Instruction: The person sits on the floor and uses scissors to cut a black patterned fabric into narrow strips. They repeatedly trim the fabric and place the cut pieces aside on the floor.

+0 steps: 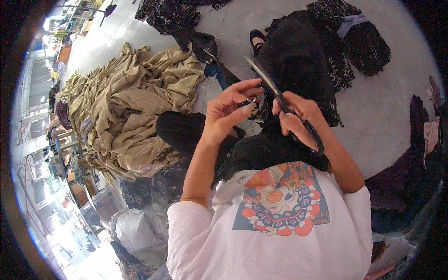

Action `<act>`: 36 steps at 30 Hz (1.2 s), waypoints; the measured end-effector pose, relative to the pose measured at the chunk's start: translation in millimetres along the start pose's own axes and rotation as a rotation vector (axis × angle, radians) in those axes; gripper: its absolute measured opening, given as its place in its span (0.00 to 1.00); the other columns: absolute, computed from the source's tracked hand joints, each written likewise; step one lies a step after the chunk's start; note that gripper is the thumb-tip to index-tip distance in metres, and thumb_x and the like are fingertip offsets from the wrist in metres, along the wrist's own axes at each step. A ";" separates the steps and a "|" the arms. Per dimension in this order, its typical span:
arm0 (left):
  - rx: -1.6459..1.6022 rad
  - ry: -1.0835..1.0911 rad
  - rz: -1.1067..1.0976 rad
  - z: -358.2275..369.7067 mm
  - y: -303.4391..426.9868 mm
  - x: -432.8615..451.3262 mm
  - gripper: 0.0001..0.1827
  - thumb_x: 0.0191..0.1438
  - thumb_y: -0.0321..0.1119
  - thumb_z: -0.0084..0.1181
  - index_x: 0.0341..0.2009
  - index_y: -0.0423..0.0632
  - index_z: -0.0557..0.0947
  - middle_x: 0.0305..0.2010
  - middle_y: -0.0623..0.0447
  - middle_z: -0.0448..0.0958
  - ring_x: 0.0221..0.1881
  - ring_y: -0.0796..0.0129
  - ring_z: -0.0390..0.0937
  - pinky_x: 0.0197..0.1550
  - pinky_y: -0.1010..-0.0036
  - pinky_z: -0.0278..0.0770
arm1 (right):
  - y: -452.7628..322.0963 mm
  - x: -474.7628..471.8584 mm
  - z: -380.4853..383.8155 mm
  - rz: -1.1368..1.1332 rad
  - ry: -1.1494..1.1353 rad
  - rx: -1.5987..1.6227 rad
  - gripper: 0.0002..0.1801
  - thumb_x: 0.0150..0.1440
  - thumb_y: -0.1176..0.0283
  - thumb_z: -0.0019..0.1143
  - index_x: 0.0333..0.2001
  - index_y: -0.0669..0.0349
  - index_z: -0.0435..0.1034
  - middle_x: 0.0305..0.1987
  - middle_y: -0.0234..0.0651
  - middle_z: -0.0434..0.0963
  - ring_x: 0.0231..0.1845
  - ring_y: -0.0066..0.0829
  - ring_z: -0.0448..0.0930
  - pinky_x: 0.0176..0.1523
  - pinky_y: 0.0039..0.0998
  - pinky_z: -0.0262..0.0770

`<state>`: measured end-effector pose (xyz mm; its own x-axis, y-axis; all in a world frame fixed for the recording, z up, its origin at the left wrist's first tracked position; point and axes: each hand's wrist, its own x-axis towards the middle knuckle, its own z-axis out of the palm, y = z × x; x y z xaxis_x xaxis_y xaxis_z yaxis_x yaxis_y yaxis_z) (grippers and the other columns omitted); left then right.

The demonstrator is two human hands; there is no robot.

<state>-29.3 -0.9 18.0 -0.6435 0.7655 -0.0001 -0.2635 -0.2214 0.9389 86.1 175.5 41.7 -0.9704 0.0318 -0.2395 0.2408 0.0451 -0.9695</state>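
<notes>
Scissors with black handles and metal blades are in my right hand, their blades pointing up and to the left, seemingly together. My left hand pinches a small piece of dark patterned fabric between thumb and fingers, just left of the scissors. Below the hands hangs more of a dark patterned cloth, partly hidden by the fingers. Black fabric lies over my leg and the floor beyond the scissors.
A large heap of crumpled khaki fabric lies on the left. Dark patterned cloth and a tied dark bundle lie on the concrete floor. A filled white plastic bag stands at lower left, purple-black cloth at right.
</notes>
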 end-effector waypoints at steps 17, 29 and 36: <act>0.556 -0.072 -0.122 -10.3 14.0 -0.5 0.09 0.43 0.25 0.61 0.32 0.42 0.79 0.42 0.52 0.73 0.41 0.69 0.71 0.42 0.76 0.68 | 7.7 28.0 8.4 -0.617 0.248 -0.279 0.19 0.41 0.80 0.61 0.39 0.59 0.67 0.30 0.34 0.74 0.28 0.23 0.75 0.32 0.23 0.72; 0.880 0.010 0.293 3.1 9.5 1.4 0.17 0.35 0.22 0.66 0.35 0.46 0.81 0.31 0.52 0.74 0.33 0.69 0.72 0.35 0.78 0.69 | 10.1 27.7 1.2 -0.233 0.165 0.089 0.14 0.46 0.80 0.58 0.38 0.64 0.66 0.26 0.31 0.75 0.28 0.16 0.74 0.33 0.20 0.71; 0.743 -0.063 0.139 -1.1 11.3 -2.5 0.10 0.37 0.21 0.63 0.28 0.43 0.79 0.31 0.52 0.74 0.33 0.68 0.71 0.38 0.76 0.68 | 5.2 26.6 0.3 -0.230 0.096 0.289 0.14 0.45 0.82 0.57 0.37 0.65 0.65 0.24 0.31 0.73 0.25 0.16 0.72 0.29 0.19 0.71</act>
<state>-31.5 -6.0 28.3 -0.5874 0.7981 0.1344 0.3850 0.1295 0.9138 61.6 176.3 30.2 -0.9887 0.1480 -0.0217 -0.0116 -0.2207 -0.9753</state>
